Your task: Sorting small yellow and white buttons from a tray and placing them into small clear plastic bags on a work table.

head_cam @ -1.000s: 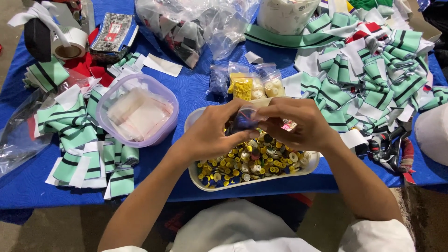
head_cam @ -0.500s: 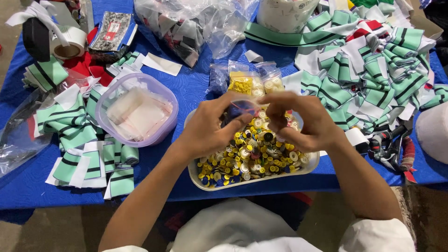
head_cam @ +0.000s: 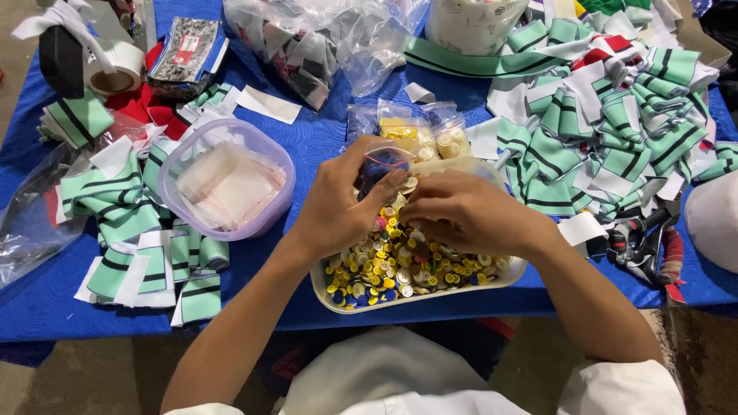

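Your left hand (head_cam: 338,207) is pinching a small clear plastic bag holding dark blue buttons (head_cam: 382,163), while your right hand (head_cam: 461,217) is resting curled over the white oval tray of mixed coloured buttons (head_cam: 415,296). The bag is hanging above that tray on the blue-covered surface (head_cam: 315,142), beside a lilac plastic tub (head_cam: 227,184).

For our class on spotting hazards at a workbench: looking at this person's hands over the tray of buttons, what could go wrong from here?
1. The tray of buttons sits at the table's near edge; a nudge might tip it off.
2. The left hand pinches a small clear bag above the heap; buttons may miss or spill.
3. The right hand hides its fingertips, so what it holds is unclear.
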